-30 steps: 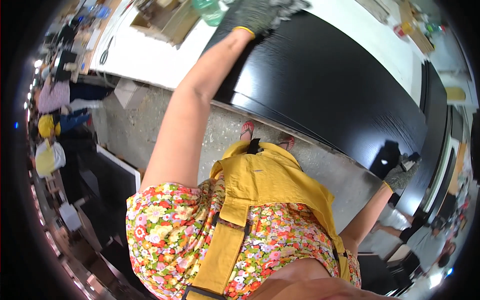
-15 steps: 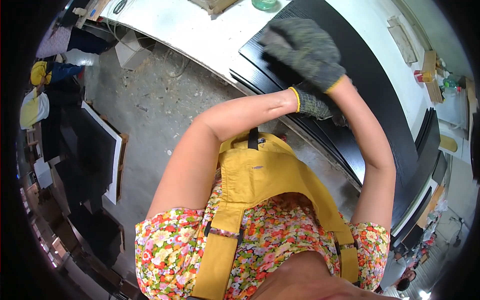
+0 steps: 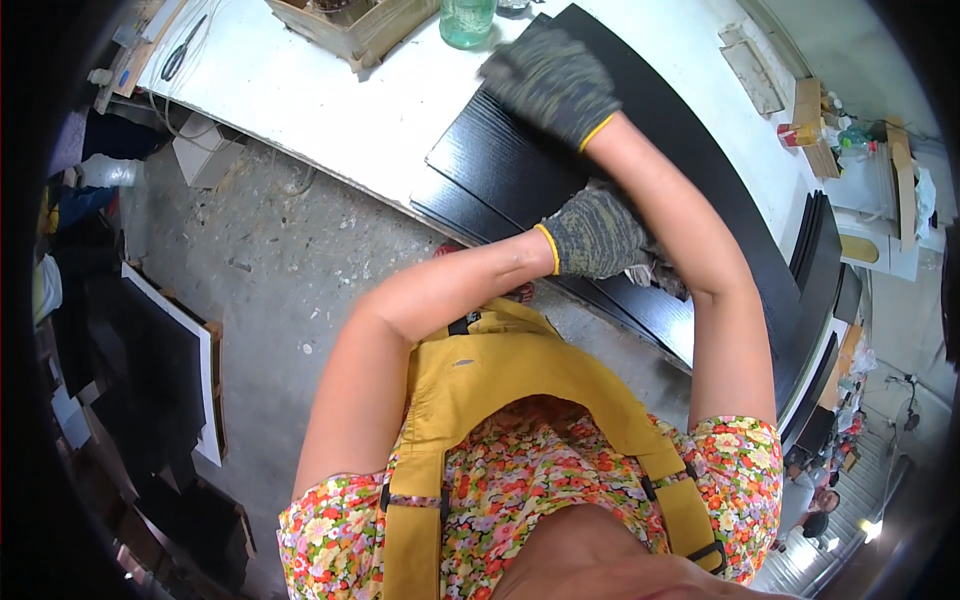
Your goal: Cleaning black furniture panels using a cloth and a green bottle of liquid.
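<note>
Stacked black wood-grain panels (image 3: 700,165) lie fanned over the front edge of a white table (image 3: 300,120). My right hand (image 3: 552,88), in a grey-green knit glove with a yellow cuff, is over the far left end of the stack. Its fingers are smeared by motion. My left hand (image 3: 598,232), gloved alike, reaches in under the right forearm, low over the panels. It is closed on a crumpled greyish rag (image 3: 655,272), partly hidden by the hand and the right forearm.
A cardboard box (image 3: 362,50) and a green glass jar (image 3: 467,25) stand on the table at the far side. Scissors (image 3: 183,52) lie at its far left. More black panels (image 3: 815,250) stand at right, and dark sheets (image 3: 150,350) are piled at left.
The view has shifted, so the table and panels sit lower and further left. My right hand has moved away toward the panels' far end. My left hand and the rag show more fully.
</note>
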A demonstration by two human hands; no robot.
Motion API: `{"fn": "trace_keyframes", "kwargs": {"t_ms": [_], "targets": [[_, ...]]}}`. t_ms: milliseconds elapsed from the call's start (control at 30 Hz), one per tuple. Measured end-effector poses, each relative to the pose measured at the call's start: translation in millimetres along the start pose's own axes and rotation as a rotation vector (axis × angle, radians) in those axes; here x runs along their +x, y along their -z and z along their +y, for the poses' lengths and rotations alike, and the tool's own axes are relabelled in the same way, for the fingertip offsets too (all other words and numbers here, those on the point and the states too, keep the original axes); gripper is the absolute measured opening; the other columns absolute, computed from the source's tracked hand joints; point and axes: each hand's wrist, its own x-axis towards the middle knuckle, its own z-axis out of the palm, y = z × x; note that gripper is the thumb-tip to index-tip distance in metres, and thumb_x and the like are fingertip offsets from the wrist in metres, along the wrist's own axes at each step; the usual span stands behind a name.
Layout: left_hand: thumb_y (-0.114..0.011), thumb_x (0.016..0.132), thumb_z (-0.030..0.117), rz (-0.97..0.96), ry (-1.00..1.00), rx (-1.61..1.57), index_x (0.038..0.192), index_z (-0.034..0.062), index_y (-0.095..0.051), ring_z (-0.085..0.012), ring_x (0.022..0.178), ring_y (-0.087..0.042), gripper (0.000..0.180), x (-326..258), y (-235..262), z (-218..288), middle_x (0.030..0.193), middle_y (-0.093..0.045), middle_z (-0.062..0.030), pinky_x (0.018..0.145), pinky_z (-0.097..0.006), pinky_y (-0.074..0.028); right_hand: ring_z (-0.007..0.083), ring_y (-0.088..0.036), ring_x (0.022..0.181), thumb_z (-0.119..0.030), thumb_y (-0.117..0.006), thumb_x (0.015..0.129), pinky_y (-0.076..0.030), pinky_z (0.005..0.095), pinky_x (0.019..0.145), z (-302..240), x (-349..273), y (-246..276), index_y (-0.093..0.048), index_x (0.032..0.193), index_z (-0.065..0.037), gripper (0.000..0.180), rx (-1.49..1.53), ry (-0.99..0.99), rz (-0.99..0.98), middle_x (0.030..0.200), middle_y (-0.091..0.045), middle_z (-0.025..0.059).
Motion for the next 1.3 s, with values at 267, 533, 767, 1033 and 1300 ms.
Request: {"fn": "trace_keyframes", "kwargs": {"t_ms": [267, 533, 767, 1033, 1300], "targets": [[-0.049, 0.093, 0.036, 0.091, -0.071, 0.283, 0.139, 0.0053, -0.049, -0.0332, 0.136, -0.04, 0.055, 5, 2, 8, 0.143, -0.048, -0.0155, 0.118, -0.049, -0.02, 0.0346, -0.066, 0.091, -0.041, -0.054, 0.083, -0.051, 0.044, 0.085, 151, 46, -17, -0.074, 0.083, -0.007, 0.039, -0.229, -0.491, -0.006, 0.094, -0.07, 0.0196], [-0.047, 0.095, 0.038, 0.18, -0.105, 0.194, 0.144, 0.0033, -0.039, -0.0336, 0.143, -0.028, 0.061, 13, 2, 1, 0.151, -0.035, -0.0176, 0.12, -0.046, -0.014, 0.032, -0.069, 0.086, -0.058, -0.057, 0.081, -0.054, 0.0419, 0.079, 123, 53, -35, -0.075, 0.091, -0.01, 0.053, -0.034, -0.478, 0.005, 0.087, -0.071, 0.0185], [-0.068, 0.084, 0.024, 0.136, -0.096, 0.12, 0.133, 0.0066, -0.054, -0.0384, 0.132, -0.044, 0.054, 23, 10, 12, 0.137, -0.052, -0.0181, 0.113, -0.048, -0.03, 0.0342, -0.068, 0.092, -0.038, -0.053, 0.083, -0.053, 0.0425, 0.085, 122, -43, -1, -0.075, 0.093, -0.005, 0.041, 0.028, -0.781, 0.073, 0.097, -0.071, 0.0201], [-0.07, 0.083, 0.021, 0.065, -0.073, 0.127, 0.129, 0.0069, -0.056, -0.0352, 0.131, -0.046, 0.05, 28, 15, 28, 0.137, -0.054, -0.0149, 0.115, -0.047, -0.029, 0.0287, -0.064, 0.1, -0.041, -0.05, 0.091, -0.052, 0.0423, 0.085, 168, -289, 24, -0.07, 0.098, -0.022, 0.028, -0.234, -0.966, -0.048, 0.101, -0.069, 0.0076], [-0.072, 0.082, 0.02, 0.036, 0.002, 0.171, 0.13, 0.0081, -0.055, -0.0352, 0.13, -0.048, 0.053, 26, 9, 28, 0.135, -0.056, -0.0143, 0.115, -0.048, -0.03, 0.0329, -0.063, 0.109, -0.052, -0.045, 0.089, -0.048, 0.0428, 0.095, 198, -487, 72, -0.071, 0.106, -0.006, 0.056, -0.312, -1.456, -0.07, 0.112, -0.068, 0.0183]]}}
